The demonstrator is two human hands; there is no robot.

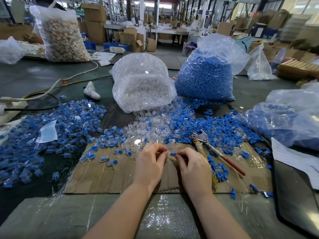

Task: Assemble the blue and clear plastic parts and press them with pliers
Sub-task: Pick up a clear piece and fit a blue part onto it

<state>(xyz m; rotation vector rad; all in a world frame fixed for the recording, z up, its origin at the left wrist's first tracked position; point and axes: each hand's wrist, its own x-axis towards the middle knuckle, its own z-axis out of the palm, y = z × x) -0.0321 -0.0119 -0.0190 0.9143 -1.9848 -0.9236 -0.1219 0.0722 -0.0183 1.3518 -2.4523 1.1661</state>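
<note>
My left hand (149,163) pinches a small clear plastic part (167,149) above the cardboard sheet (107,176). My right hand (191,167) pinches a blue plastic part (173,154), its tip pointing left at the clear part, a small gap between them. The pliers (214,149), with a metal head and red and yellow-wrapped handles, lie on the cardboard just right of my right hand. Loose clear parts (146,133) are heaped just beyond my hands, and loose blue parts (212,125) to the right.
A bag of clear parts (141,83) and a bag of blue parts (205,73) stand at the back. Joined blue-and-clear pieces (57,128) cover the left. Another bag of blue parts (284,118) and a dark tray (296,200) sit right. Cables (31,107) run at the far left.
</note>
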